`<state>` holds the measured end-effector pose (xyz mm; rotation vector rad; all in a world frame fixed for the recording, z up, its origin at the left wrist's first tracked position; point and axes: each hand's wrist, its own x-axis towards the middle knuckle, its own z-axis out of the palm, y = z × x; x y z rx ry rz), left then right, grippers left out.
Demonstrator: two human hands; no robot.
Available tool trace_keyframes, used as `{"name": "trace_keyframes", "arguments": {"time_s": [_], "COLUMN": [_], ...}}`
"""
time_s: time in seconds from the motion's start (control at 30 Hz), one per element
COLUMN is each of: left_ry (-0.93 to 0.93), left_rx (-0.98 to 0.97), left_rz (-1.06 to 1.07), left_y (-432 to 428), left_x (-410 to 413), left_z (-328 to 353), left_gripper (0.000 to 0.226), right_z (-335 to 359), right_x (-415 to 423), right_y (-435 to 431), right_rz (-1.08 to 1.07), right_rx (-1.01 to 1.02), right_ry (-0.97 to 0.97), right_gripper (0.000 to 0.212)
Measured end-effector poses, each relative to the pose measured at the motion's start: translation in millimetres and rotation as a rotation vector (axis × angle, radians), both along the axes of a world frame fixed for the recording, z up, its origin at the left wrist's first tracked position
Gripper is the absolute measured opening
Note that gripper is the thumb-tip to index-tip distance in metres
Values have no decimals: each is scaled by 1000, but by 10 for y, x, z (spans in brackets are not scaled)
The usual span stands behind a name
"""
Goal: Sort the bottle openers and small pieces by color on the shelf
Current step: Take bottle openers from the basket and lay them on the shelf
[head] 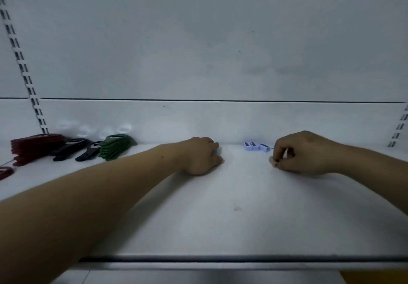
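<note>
Reaching onto the white flat shelf board (220,217), both bare arms in view. Far left, near the back wall: stack of dark red flat plastic bottle openers (35,144), black flat bottle openers (72,148) beside it, then stack of green flat plastic bottle openers (116,146); all well apart from the hands. Left hand (201,156) rests knuckles-up mid-shelf, fingers curled under; cannot tell whether it holds anything. Right hand (304,153) rests further right, thumb and forefinger pinching a small pale piece (273,161) right at the board; its colour is not readable. Row of small lilac rectangular pieces (254,145) sits at the back, between the two hands, long axis running left–right along the wall.

Key relation: the row lies just beside the right-hand pinch, to its left and a little further back; the left hand is near but farther off.

Judgement: openers look largely grouped. If the pinched piece matches the lilac ones, a short move back-left by the right hand would extend the row at its right end
</note>
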<state>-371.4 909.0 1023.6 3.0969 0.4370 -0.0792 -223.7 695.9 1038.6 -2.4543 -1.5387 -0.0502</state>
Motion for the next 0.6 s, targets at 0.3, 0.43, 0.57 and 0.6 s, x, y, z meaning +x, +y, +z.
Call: {"name": "trace_keyframes", "arguments": {"time_s": [0.3, 0.43, 0.57, 0.6], "left_ry": [-31, -38, -153, -174], "left_rx": [-25, -11, 107, 135], "left_rz": [25, 58, -3, -58], "left_y": [-127, -180, -318, -386], "left_x": [259, 300, 314, 342], "left_z": [-27, -25, 3, 7], "left_gripper": [63, 64, 64, 63], "right_z": [-124, -168, -196, -200], "right_x": [640, 730, 743, 750], "right_y": [28, 86, 113, 107], "right_rz": [-126, -89, -70, -70], "right_rx": [-34, -1, 13, 15], "right_ry": [-161, -161, -146, -143], "right_gripper": [18, 25, 28, 28]}}
